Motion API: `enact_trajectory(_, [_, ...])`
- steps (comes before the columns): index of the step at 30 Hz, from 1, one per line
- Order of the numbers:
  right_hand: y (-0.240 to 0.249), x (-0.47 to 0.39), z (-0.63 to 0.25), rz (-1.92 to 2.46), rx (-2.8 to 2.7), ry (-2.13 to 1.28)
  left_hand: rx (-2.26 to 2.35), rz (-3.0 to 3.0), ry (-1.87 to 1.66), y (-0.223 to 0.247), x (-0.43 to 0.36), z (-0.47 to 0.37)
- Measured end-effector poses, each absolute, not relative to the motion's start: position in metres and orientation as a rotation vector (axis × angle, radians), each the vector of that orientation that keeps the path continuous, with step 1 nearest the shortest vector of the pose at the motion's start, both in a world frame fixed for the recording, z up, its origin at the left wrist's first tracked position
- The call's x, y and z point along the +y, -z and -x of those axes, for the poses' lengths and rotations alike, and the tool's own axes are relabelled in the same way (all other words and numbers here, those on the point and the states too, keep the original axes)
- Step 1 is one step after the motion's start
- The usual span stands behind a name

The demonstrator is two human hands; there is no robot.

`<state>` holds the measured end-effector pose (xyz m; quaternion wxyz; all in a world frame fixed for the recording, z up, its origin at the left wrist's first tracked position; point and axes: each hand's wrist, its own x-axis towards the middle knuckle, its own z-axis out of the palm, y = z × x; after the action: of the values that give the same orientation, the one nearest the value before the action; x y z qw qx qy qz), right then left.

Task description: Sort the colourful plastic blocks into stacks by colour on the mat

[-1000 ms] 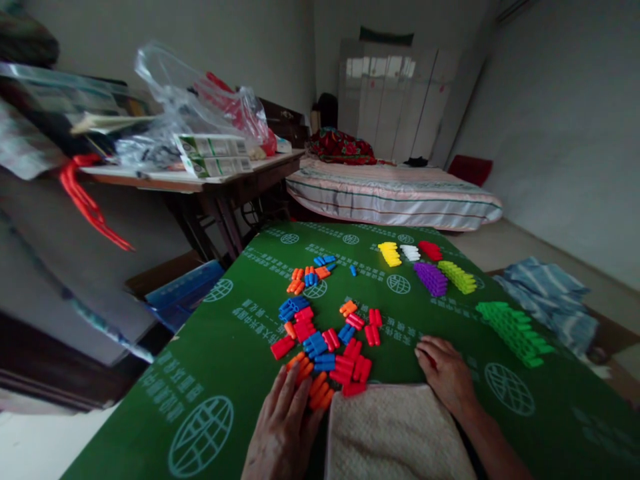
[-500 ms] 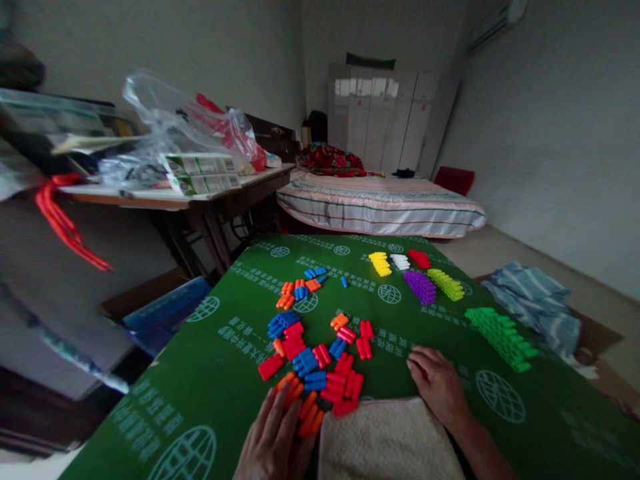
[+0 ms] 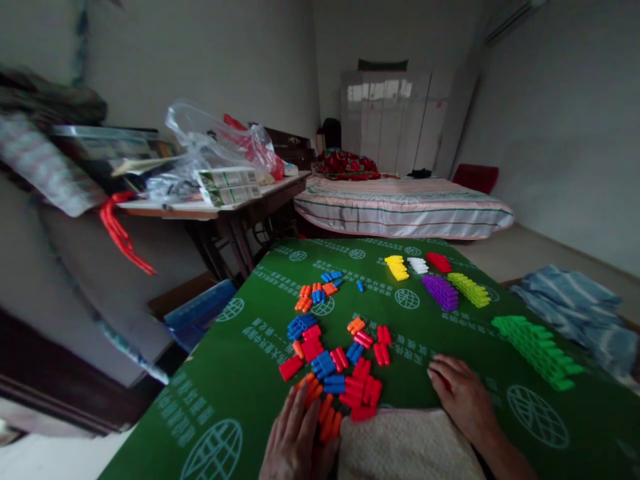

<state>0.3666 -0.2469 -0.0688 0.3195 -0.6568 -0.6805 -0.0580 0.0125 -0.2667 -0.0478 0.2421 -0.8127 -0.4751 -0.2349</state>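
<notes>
Blocks point(image 3: 330, 421), bright orange, tube-shaped

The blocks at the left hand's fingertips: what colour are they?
The blocks are orange, seen best in the head view.

The worktop point(image 3: 250, 393) is green, printed with paler globe emblems point(image 3: 407, 299) and lettering point(image 3: 177, 410). Loose toy blocks point(image 3: 356, 388) are red, orange and blue; the grouped blocks point(image 3: 440, 293) are yellow, white, red, purple, lime and bright green. The cloth point(image 3: 405, 447) is beige, the bedspread point(image 3: 400, 207) pale with darker stripes, the quilt point(image 3: 345, 165) red and floral.
</notes>
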Motion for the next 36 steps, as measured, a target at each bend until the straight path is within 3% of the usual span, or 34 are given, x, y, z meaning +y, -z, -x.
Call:
enact_trajectory(10, [0.078,-0.249,-0.374,1.697,-1.827,0.167,-1.557,2.207,0.753,0.057,-0.278,-0.026])
enact_trajectory(19, [0.080,-0.250,-0.379,1.673,-1.856,0.187,-1.528,2.282,0.687,0.016,-0.276,-0.017])
enact_trajectory(36, [0.068,-0.253,-0.377,1.684,-1.831,0.205,-1.546,2.284,0.714,0.033,-0.289,-0.028])
